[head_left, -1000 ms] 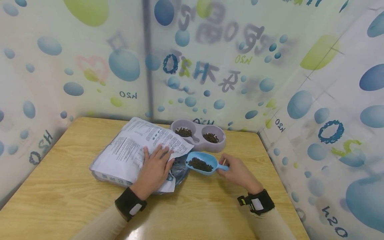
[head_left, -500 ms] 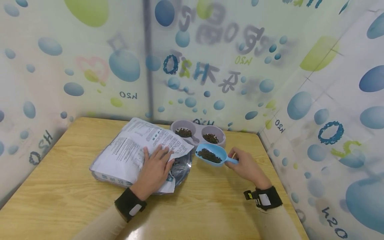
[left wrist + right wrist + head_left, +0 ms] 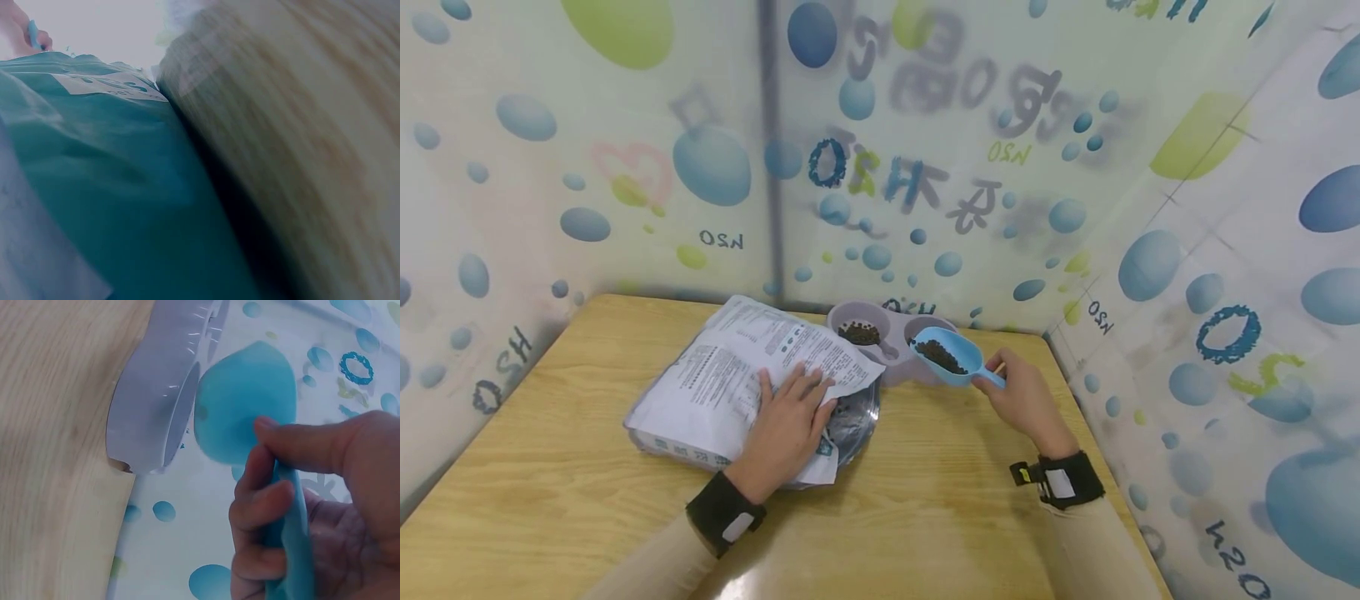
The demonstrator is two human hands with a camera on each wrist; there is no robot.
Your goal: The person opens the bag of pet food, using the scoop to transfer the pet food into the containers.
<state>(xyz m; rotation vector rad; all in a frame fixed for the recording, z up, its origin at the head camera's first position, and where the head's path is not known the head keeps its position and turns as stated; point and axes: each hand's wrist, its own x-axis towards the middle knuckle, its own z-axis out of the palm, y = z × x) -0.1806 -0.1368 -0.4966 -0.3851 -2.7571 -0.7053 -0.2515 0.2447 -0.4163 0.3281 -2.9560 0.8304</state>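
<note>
My right hand (image 3: 1021, 398) grips the handle of a light blue scoop (image 3: 967, 354), thumb and fingers curled round it in the right wrist view. Dark brown kibble (image 3: 942, 357) lies in the scoop. In the head view the scoop overlaps the right cup of a grey-purple double pet bowl (image 3: 895, 352) and hides most of that cup. Some kibble shows in the bowl's left cup. My left hand (image 3: 786, 425) rests with spread fingers on a white printed food bag (image 3: 715, 375) lying on its side. The bag's silvery open mouth (image 3: 857, 417) faces right.
The wooden table (image 3: 925, 517) carries the bag at left and the double bowl at the back. A wall covering (image 3: 925, 150) printed with blue and green drops stands right behind the table's rear edge and along its right side.
My right hand has carried the loaded scoop away from the bag's mouth, rightward and back to the bowl's right cup. The left hand and the bag have stayed in place.
</note>
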